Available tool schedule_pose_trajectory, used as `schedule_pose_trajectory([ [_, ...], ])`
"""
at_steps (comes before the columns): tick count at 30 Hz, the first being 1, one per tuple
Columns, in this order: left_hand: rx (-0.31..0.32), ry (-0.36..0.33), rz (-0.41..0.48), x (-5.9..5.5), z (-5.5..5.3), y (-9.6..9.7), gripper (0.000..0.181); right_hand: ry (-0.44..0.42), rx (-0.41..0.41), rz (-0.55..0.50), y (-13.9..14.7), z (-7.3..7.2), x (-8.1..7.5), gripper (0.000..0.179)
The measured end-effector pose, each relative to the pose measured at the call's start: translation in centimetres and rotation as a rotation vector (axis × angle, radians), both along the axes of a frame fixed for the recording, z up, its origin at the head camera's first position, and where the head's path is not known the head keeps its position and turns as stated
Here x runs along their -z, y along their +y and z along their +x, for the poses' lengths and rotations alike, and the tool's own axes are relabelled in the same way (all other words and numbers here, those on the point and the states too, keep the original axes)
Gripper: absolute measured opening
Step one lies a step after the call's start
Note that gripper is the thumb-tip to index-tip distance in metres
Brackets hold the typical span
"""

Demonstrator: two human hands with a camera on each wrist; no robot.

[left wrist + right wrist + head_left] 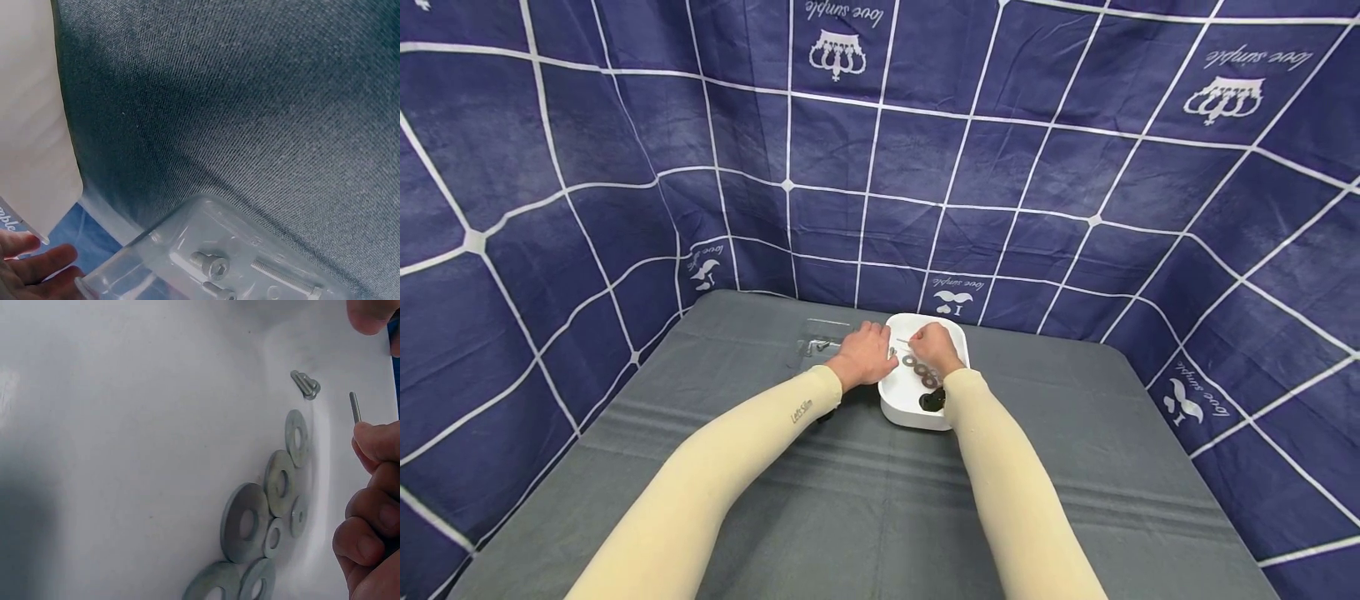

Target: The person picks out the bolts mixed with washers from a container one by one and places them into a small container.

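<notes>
My right hand (934, 346) is over the white tray (898, 408) and pinches a thin metal pin (354, 407) between thumb and forefinger. The pin's free end sticks out past the fingertips. Close by on the tray floor lies a small cluster of short metal pins (305, 385). Flat metal washers (279, 483) of several sizes lie in a loose row in the tray. My left hand (867, 352) is at the tray's left rim, its fingers loosely bent and apart. In the left wrist view its fingertips show near the tray's outer wall.
Left of the tray stands a clear plastic box (203, 203) with bolts (211, 265) in it. A black object (932, 402) lies at the near end of the tray. Grey cloth (880, 500) covers the table, and a blue checked curtain (910, 158) hangs behind.
</notes>
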State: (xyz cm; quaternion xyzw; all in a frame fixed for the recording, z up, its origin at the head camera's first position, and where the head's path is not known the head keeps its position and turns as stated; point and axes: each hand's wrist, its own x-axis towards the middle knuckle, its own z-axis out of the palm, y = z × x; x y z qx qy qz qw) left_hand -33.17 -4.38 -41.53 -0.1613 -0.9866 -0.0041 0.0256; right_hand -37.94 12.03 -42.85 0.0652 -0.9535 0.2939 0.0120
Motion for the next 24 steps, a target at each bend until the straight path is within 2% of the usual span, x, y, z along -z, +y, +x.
schedule_pose_trajectory([
  [7, 0.001, 0.004, -0.037, 0.0, -0.2, -0.5, 0.067, 0.043, -0.041, 0.018, 0.1, 0.3, -0.7, 0.018],
  [12, 0.017, 0.004, -0.029, -0.2, -0.2, -0.9, 0.066, 0.056, -0.058, 0.041, 0.3, 0.5, -1.3, 0.018],
  [24, 0.022, 0.018, 0.065, -1.2, -0.4, -2.4, 0.063, 0.088, -0.087, 0.048, 0.7, 0.7, -3.0, 0.018],
])
